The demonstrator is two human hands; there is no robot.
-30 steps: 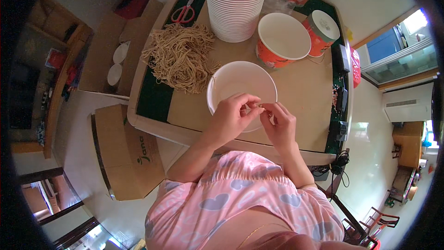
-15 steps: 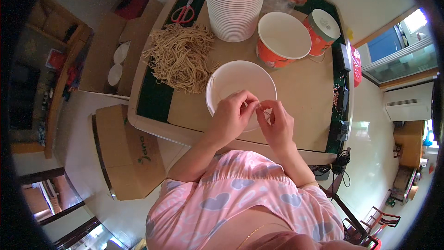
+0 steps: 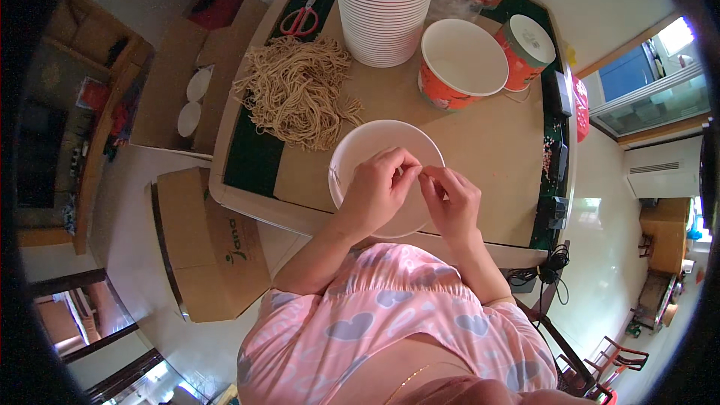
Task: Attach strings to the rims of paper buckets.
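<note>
A white-lined paper bucket [image 3: 358, 151] stands at the table's near edge, its open mouth tilted toward me. Over its right rim, my left hand [image 3: 381, 189] and my right hand [image 3: 454, 199] meet with thumbs and forefingers pinched together. Whatever lies between those fingertips is too small and too covered to make out. A short bit of cord [image 3: 335, 174] shows at the bucket's left rim. Beyond my left hand lies a loose heap of beige cords [image 3: 296, 94].
Behind stand a tall stack of paper buckets [image 3: 386, 15], an open orange bucket [image 3: 463, 64] and an upturned one [image 3: 527, 45]. Pink-handled scissors [image 3: 300, 19] lie at the back left. A cardboard box [image 3: 210, 247] is on the floor at left; black cables [image 3: 553, 259] hang at right.
The bucket under my hands has shifted toward me and tilted more. Both hands stay pinched together at nearly the same place. The heap of cords and the scissors stay put.
</note>
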